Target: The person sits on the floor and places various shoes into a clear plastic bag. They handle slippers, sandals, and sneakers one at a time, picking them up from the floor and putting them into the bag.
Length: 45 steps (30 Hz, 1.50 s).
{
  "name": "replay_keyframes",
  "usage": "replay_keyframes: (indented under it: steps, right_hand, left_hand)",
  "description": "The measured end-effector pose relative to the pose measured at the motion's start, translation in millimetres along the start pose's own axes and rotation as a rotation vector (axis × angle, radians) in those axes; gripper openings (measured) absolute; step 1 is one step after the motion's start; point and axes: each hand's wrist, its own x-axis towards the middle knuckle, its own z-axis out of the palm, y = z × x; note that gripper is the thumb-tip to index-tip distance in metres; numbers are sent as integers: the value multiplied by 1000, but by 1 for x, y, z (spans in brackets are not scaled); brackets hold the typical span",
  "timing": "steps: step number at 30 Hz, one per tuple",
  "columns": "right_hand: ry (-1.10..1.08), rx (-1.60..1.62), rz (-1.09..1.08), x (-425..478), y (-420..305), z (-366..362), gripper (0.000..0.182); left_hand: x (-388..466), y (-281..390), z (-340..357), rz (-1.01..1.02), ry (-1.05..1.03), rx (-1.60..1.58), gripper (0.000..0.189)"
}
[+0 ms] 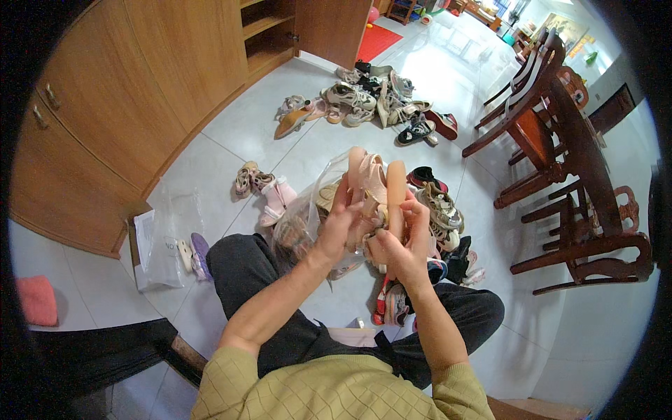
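In front of me, my left hand (336,228) grips a pink strappy sandal (367,173) with a pale sole. My right hand (409,241) holds its mate, a similar sandal (396,184) with its tan sole turned up and to the right. The two sandals are side by side, close together. Beneath and left of my left hand a clear plastic bag (299,226) with shoes in it lies on the tiled floor. Several sneakers (441,205) are heaped just right of my right hand. My fingers partly hide the straps of both sandals.
A large shoe pile (362,100) lies farther off. Pink boots (278,199) stand left of the bag. A purple shoe (200,257) is beside a plastic sleeve (163,257) near the wooden cabinet (152,68). Dark wooden chairs (530,131) stand at the right.
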Motion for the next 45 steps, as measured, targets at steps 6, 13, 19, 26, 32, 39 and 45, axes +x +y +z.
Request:
replay_keyframes:
  steps: [6, 13, 19, 26, 32, 39, 45]
  right_hand:
    - [-20, -544, -275, -2, -13, 0, 50]
    - [-156, -39, -35, 6, -6, -1, 41]
    - [-173, -394, 138, -1, 29, -44, 34]
    - [-628, -901, -258, -27, 77, -54, 14]
    - [-558, -740, -474, -34, 69, -57, 7]
    - [-594, -614, -526, -44, 72, -51, 6]
    - [-567, -559, -514, -43, 66, -50, 9]
  left_hand:
    - [-4, 14, -10, -46, -211, 3, 60]
    - [-1, 13, 0, -69, 82, 137, 56]
    - [2, 44, 0, -442, 136, 23, 52]
    - [4, 17, -8, -707, 244, 175, 56]
    - [-6, 23, -44, -558, 256, 45, 53]
    - [-27, 46, -50, -319, 309, -81, 53]
    - [-38, 37, -52, -423, 274, -63, 49]
